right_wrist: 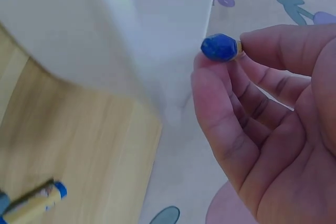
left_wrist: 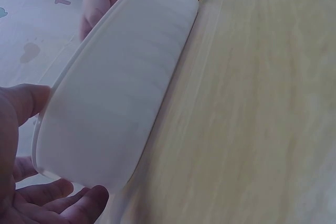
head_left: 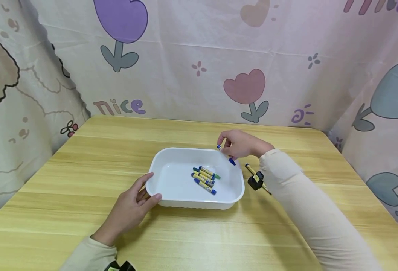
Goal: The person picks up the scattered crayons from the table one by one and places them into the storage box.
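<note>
A white plastic tray stands on the table, several crayons with yellow wrappers lying loosely together inside it. My left hand grips the tray's near left corner, thumb and fingers around the rim; the left wrist view shows the tray's outer wall beside the fingers. Above the tray's right end, my right hand pinches a blue crayon between thumb and fingertips. Its blue tip points toward the camera in the right wrist view, and the fingers cover most of its wrapper.
To the right of the tray, yellow-wrapped crayons lie on the wooden table, partly hidden by the right wrist's black camera. A printed curtain hangs behind the table and along both sides.
</note>
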Available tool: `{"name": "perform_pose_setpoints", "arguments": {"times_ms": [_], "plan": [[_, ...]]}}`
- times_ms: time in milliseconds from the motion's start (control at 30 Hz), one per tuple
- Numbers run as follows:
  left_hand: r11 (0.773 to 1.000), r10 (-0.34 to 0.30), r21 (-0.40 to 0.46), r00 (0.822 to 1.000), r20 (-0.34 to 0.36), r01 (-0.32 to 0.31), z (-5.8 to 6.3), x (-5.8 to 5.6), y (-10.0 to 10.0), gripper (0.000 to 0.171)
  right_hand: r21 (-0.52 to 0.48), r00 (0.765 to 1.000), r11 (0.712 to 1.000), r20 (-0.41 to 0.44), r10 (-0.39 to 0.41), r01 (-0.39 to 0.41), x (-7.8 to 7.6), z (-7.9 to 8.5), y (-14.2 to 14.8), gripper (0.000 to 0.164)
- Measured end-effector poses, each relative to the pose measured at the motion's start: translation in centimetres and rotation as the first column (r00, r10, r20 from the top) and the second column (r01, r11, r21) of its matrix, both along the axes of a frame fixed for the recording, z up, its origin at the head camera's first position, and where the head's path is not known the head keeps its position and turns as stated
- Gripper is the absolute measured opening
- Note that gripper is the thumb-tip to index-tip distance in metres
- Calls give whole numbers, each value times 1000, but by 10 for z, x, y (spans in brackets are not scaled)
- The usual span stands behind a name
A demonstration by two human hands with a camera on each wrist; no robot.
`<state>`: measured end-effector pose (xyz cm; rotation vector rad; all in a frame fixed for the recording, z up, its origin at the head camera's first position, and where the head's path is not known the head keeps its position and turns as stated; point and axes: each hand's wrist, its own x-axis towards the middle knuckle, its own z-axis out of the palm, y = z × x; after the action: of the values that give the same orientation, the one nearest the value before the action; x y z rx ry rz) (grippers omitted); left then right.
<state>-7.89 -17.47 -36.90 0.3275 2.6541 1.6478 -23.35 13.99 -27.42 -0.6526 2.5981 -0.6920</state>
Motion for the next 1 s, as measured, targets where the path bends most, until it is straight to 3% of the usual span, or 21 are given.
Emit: {"name": "perform_pose_setpoints", "arguments": {"times_ms": [467, 1000], "plan": [[1000, 0, -2, 1000, -10, 0, -1, 0, -1, 65, 125, 994, 992, 112, 20, -34, -3, -4, -33, 23], [1000, 0, -3, 1000, -16, 0, -1, 0, -2, 65, 149, 993, 988, 114, 11, -28, 1, -4, -40, 26]]}}
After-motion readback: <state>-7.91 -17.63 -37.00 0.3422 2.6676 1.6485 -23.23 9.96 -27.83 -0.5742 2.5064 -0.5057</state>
